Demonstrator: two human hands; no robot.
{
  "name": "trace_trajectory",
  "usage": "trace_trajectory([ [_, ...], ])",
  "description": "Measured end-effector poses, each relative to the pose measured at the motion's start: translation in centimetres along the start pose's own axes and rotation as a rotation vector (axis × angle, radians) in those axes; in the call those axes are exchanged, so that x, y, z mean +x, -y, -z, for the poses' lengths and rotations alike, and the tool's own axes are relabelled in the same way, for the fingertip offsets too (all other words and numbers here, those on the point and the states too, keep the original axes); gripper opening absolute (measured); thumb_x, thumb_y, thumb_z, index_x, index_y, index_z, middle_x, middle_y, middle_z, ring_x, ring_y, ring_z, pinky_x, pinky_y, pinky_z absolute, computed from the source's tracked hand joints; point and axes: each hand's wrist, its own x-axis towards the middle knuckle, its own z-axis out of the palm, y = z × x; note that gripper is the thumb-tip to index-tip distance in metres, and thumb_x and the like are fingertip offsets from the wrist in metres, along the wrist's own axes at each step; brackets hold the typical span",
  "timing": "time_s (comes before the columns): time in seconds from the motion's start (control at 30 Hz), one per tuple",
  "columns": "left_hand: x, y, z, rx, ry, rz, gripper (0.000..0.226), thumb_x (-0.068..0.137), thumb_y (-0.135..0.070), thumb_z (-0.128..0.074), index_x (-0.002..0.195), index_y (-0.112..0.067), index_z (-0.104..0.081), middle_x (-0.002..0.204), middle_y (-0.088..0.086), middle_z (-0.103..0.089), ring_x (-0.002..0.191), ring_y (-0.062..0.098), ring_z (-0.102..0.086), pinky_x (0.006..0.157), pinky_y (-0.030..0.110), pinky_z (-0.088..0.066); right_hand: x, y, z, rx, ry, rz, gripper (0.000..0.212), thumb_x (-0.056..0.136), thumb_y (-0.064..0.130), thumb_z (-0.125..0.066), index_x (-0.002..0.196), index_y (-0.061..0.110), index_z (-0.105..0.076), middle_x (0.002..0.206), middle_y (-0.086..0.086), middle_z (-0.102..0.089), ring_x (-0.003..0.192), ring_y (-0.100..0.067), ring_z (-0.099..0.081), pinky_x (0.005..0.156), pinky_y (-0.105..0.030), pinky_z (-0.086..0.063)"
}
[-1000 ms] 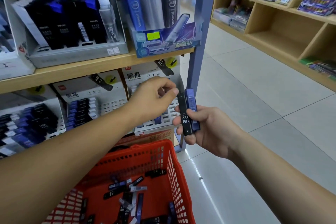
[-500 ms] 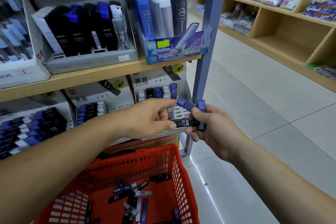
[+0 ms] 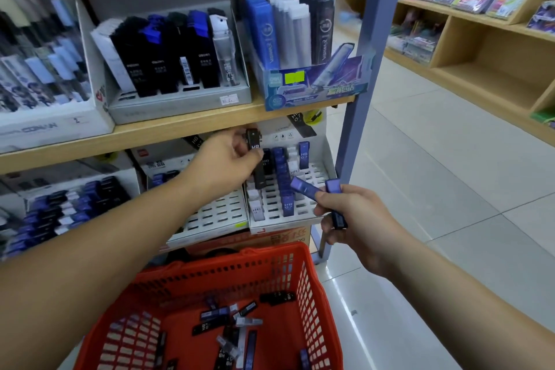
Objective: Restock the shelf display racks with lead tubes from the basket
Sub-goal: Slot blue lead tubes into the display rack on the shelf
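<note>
My left hand (image 3: 223,159) pinches a black lead tube (image 3: 254,156) upright in front of the white slotted display rack (image 3: 315,204) on the lower shelf. That rack holds several black, blue and white tubes standing in its slots. My right hand (image 3: 351,219) grips two blue lead tubes (image 3: 306,188) just right of the rack's front. Below, the red basket (image 3: 312,282) holds several loose black, blue and clear tubes (image 3: 228,324).
A second slotted rack (image 3: 216,216) stands left of the first, a fuller one (image 3: 72,204) further left. The upper wooden shelf (image 3: 168,129) carries boxes of lead cases. A blue-grey upright post (image 3: 360,99) borders the shelf; tiled aisle and wooden shelving lie to the right.
My left hand took the black tube from my right hand and carried it up and left to the rack. My right hand keeps the blue tubes and dropped slightly.
</note>
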Motion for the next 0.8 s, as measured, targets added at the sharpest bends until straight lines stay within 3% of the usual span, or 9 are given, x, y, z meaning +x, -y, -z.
trace_trajectory([
  [0.07,0.8,-0.1,-0.8,0.013,-0.054,-0.002,0.012,0.099,-0.028,-0.068,0.095,-0.017,-0.064,0.08,-0.002,-0.068,0.062,0.005,-0.056,0.06,0.017,-0.046,0.2,-0.1,-0.3,-0.011,0.036,0.004,0.018,0.098,0.012,-0.064,0.111,-0.001,-0.066,0.08,-0.012,-0.064,0.056,-0.02,-0.049,0.051,-0.033,-0.038],
  [0.13,1.4,0.0,-1.4,-0.037,-0.048,-0.06,0.009,0.098,-0.019,-0.068,0.101,-0.024,-0.062,0.084,-0.01,-0.064,0.066,-0.001,-0.054,0.065,0.016,-0.044,0.3,-0.2,-0.5,-0.017,0.063,0.002,0.018,0.098,0.011,-0.063,0.112,-0.001,-0.066,0.079,-0.013,-0.062,0.056,-0.02,-0.048,0.051,-0.033,-0.037],
  [0.3,2.2,2.3,-2.6,0.078,0.015,-0.152,0.021,0.09,-0.008,-0.076,0.092,-0.027,-0.069,0.078,-0.017,-0.062,0.066,-0.003,-0.056,0.068,0.02,-0.05,0.6,-0.4,-0.5,0.001,0.063,-0.009,0.014,0.099,0.008,-0.061,0.109,-0.001,-0.065,0.078,-0.013,-0.064,0.055,-0.021,-0.051,0.05,-0.032,-0.04],
  [0.47,2.7,3.0,-2.8,-0.005,-0.052,-0.083,0.018,0.084,-0.009,-0.083,0.089,-0.025,-0.075,0.075,-0.02,-0.065,0.063,-0.007,-0.057,0.066,0.013,-0.047,0.5,-0.5,-0.2,0.008,0.06,-0.004,0.009,0.099,0.008,-0.061,0.106,0.003,-0.066,0.08,-0.014,-0.065,0.056,-0.021,-0.051,0.05,-0.032,-0.041],
  [0.63,3.0,2.8,-2.3,0.095,0.022,-0.08,0.014,0.089,-0.011,-0.079,0.093,-0.024,-0.076,0.08,-0.017,-0.065,0.069,-0.003,-0.06,0.062,0.002,-0.043,0.6,-0.4,-0.1,0.017,0.041,0.002,0.01,0.1,0.01,-0.061,0.106,0.004,-0.066,0.082,-0.013,-0.066,0.056,-0.02,-0.051,0.052,-0.034,-0.042],
  [0.8,3.1,2.5,-2.3,0.201,0.023,-0.085,0.018,0.094,-0.015,-0.074,0.111,-0.019,-0.079,0.104,-0.009,-0.072,0.092,0.009,-0.067,0.092,0.022,-0.053,0.7,-0.5,-0.2,0.017,0.054,0.0,0.016,0.102,0.011,-0.058,0.114,0.002,-0.064,0.083,-0.013,-0.065,0.056,-0.02,-0.046,0.052,-0.034,-0.04],
])
